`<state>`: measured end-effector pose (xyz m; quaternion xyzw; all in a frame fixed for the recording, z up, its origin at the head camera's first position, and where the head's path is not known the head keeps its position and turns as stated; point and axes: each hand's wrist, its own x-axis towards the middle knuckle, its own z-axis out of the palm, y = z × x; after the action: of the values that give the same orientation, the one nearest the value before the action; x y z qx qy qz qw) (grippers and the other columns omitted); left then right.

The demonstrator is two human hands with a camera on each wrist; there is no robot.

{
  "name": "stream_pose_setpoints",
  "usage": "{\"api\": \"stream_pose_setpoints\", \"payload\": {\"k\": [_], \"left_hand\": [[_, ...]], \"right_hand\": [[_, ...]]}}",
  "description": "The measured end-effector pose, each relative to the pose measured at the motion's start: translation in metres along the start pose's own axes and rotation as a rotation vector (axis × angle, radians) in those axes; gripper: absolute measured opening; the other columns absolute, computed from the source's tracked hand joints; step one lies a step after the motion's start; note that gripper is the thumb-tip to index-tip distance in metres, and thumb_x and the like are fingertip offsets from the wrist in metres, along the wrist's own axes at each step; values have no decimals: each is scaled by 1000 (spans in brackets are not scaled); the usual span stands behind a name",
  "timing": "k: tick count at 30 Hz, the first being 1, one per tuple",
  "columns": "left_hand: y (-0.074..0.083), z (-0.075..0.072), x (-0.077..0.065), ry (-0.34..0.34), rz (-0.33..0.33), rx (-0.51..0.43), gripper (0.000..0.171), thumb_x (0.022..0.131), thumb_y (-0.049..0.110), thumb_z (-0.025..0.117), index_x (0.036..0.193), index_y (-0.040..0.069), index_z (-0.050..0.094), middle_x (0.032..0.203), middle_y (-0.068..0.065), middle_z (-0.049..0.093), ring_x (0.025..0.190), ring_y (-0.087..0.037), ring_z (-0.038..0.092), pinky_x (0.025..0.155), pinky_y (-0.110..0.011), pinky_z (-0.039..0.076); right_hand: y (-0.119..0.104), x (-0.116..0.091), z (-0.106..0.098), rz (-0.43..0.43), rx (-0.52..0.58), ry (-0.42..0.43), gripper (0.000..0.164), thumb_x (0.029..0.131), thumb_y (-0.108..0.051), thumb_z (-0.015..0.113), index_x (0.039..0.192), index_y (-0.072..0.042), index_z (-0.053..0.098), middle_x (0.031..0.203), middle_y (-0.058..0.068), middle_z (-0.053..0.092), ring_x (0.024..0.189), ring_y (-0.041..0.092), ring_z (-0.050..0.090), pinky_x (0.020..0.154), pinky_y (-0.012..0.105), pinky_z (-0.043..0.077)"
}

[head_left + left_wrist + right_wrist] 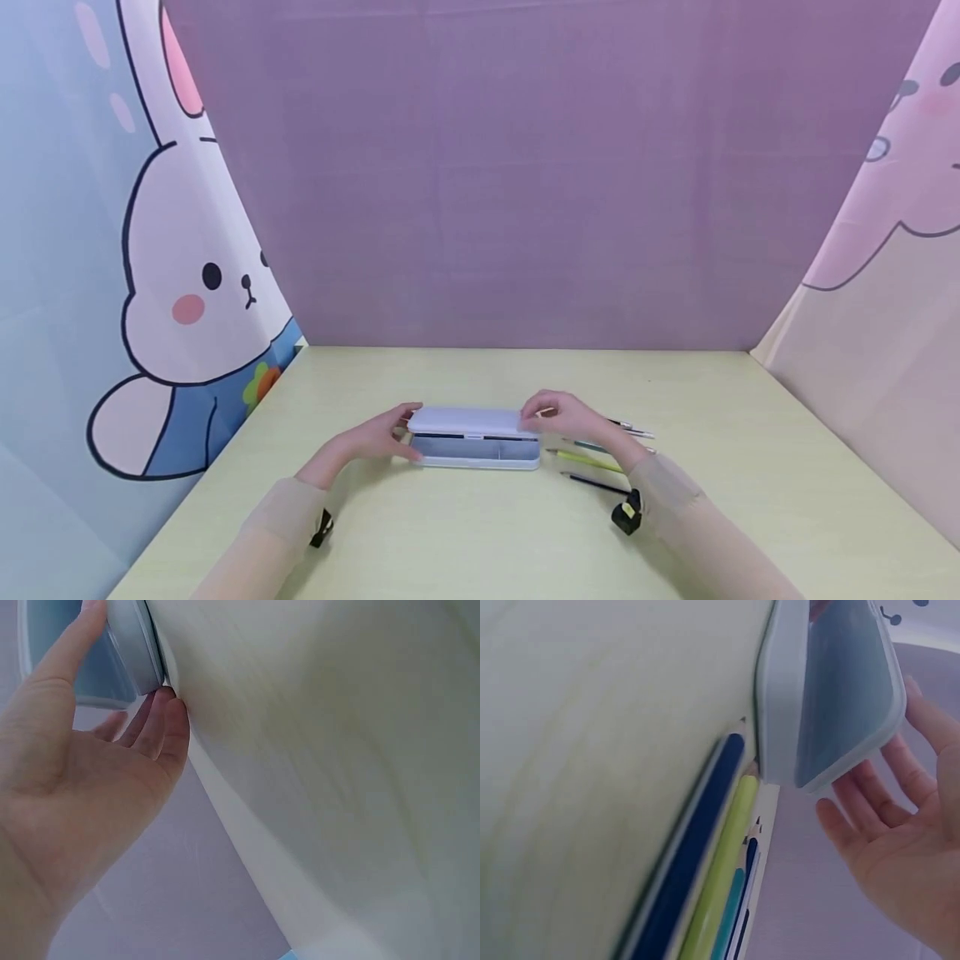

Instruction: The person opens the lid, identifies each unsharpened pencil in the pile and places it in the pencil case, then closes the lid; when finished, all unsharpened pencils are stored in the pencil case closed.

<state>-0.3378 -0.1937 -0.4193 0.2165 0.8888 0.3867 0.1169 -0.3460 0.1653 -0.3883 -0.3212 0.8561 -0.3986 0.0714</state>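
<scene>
A pale pencil case [476, 464] lies lengthwise on the table, its hinged lid [465, 419] raised partway. Two grey-blue compartments show inside. At the case's left end, my left hand [378, 435] grips it, thumb at the front and fingers behind; the left wrist view has the fingertips by the corner of the case [135, 645]. My right hand [562, 412] holds the lid's right end. In the right wrist view its thumb is on the lid's [851, 682] edge and the fingers curl behind. Close by the right forearm lie a yellow-green pencil [588, 460] and a dark blue pencil [596, 482].
Farther back, a teal pencil [729, 911] and several more pencils [637, 432] lie partly behind the right forearm. A purple cloth [525, 183] hangs along the table's [465, 542] back edge. Printed curtains [67, 333] flank both sides. Each wrist wears a small black camera [627, 512].
</scene>
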Motion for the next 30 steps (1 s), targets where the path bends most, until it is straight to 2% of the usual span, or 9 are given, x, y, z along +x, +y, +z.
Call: {"api": "stream_pose_setpoints", "payload": {"k": [5, 8, 11, 18, 25, 30], "left_hand": [[1, 1, 1, -10, -28, 22, 95, 76, 37, 77, 146, 0, 24, 139, -18, 42, 126, -32, 43, 105, -47, 39], [2, 1, 1, -5, -61, 42, 89, 81, 46, 69, 146, 3, 26, 139, -16, 43, 126, -30, 44, 105, -46, 39], [2, 2, 2, 3, -61, 61, 84, 84, 49, 64, 145, 3, 29, 138, -16, 45, 125, -31, 45, 105, -47, 39], [2, 6, 3, 20, -30, 63, 84, 82, 42, 70, 142, -2, 31, 134, -18, 47, 123, -32, 46, 103, -46, 41], [7, 7, 2, 33, -57, 74, 84, 81, 41, 71, 142, -1, 32, 134, -17, 47, 123, -32, 47, 103, -46, 41], [10, 7, 2, 44, -73, 87, 84, 80, 40, 72, 141, -1, 32, 134, -16, 47, 122, -31, 47, 102, -45, 41]], "right_hand": [[4, -2, 4, 84, -31, -43, 33, 86, -38, 67, 110, -16, 64, 131, 7, 53, 125, 27, 46, 109, 50, 33], [4, -3, 7, 106, -56, -62, 47, 85, -39, 67, 123, -14, 58, 137, 8, 49, 129, 31, 42, 108, 52, 33], [3, -2, 9, 109, -94, -67, 55, 83, -39, 69, 129, -11, 55, 139, 9, 47, 130, 32, 41, 107, 51, 36], [-3, -2, 15, 125, -164, -31, 62, 80, -36, 74, 129, -5, 54, 137, 14, 48, 126, 33, 44, 104, 48, 39], [-5, -3, 20, 107, -171, 19, 61, 78, -34, 76, 126, -2, 57, 134, 17, 51, 124, 35, 46, 103, 49, 40], [-3, -2, 22, 89, -210, 34, 61, 77, -33, 76, 125, -1, 57, 134, 17, 51, 126, 35, 45, 107, 52, 34]]}}
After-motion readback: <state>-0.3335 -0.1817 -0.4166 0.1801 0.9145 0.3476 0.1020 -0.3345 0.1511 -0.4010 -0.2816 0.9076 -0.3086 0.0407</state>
